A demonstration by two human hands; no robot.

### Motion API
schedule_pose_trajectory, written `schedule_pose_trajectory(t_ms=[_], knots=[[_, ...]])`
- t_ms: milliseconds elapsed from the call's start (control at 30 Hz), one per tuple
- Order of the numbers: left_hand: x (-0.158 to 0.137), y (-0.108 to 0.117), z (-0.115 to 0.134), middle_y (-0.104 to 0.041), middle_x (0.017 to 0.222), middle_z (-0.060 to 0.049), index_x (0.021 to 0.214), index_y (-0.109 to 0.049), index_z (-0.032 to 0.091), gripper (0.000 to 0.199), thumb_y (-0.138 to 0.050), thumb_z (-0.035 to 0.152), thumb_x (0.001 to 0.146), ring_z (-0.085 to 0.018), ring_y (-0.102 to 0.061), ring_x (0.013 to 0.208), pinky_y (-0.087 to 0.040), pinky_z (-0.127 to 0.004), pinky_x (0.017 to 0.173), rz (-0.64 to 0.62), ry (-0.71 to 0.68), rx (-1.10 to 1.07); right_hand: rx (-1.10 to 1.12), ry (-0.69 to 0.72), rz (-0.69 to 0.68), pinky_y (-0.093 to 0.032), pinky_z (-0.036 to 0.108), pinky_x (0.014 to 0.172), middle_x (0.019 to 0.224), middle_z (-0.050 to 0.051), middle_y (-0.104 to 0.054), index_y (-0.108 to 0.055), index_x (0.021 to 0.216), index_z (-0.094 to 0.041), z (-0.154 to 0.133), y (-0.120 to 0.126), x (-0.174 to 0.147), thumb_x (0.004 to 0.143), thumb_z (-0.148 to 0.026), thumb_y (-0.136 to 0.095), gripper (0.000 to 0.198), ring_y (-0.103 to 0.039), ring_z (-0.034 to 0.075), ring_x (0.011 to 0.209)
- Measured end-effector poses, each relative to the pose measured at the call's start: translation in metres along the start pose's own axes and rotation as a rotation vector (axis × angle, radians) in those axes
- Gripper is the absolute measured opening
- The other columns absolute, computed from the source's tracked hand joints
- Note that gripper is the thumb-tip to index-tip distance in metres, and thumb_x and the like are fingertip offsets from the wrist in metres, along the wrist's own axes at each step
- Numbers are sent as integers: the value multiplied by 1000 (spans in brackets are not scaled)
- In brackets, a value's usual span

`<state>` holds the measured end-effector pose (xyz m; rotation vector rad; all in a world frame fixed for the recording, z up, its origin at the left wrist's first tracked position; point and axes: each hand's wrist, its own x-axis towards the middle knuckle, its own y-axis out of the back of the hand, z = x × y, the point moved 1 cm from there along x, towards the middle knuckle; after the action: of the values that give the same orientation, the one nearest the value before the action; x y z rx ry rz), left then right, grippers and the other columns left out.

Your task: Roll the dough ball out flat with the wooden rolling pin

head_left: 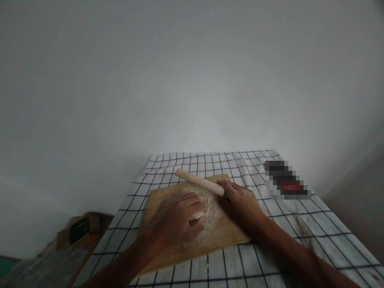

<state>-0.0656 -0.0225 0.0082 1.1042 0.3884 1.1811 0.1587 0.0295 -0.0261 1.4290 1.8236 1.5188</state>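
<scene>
A pale wooden rolling pin (198,181) slants over the far part of a floured wooden board (177,256). My right hand (238,198) is closed around the pin's near right end. To the left, my left hand (187,214) is over the board with its fingers curled around a small piece of pale dough (197,216), partly hidden by the fingers. The left hand is slightly blurred. White flour (212,212) is spread on the board between the two hands.
A white cloth with a black grid (192,160) covers the table under the board. A dark, pixelated item (286,182) lies at the right edge. An open cardboard box (79,230) stands on the floor at left. A pale wall (192,80) rises behind.
</scene>
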Motion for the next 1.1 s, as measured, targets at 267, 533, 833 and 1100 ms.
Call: schedule_pose_trajectory(t_ms=[267,533,833,1100], knots=[[9,-7,-8,-59,69,-2,69,-63,23,13,-64,18,80,-19,-50,68,-36,-34,68,-133,-173,13,-63,13,26,-49,25,85,129,7,-70,-54,132,-23,-4,2,-3,98,-18,-51,35,-68,20,109],[-21,45,-66,-54,52,-1,63,-65,22,32,-60,48,81,-14,-43,45,-36,-28,48,75,426,-865,-49,-34,23,-48,26,81,122,9,-72,-58,125,-22,-8,1,-2,96,-20,-55,29,-68,21,104],[8,29,-30,-70,76,0,105,-57,24,45,-86,41,74,-19,-67,66,-53,-31,61,210,412,-1154,-33,-132,25,-35,26,65,104,3,-75,-62,115,-24,20,11,2,94,-23,-56,22,-68,19,87],[62,2,-14,-47,50,4,62,-46,22,50,-61,63,85,-9,-42,39,-34,-22,39,291,692,-1427,-71,-295,98,-23,28,58,79,1,-70,-59,102,-24,59,17,8,100,-35,-54,12,-63,18,69]])
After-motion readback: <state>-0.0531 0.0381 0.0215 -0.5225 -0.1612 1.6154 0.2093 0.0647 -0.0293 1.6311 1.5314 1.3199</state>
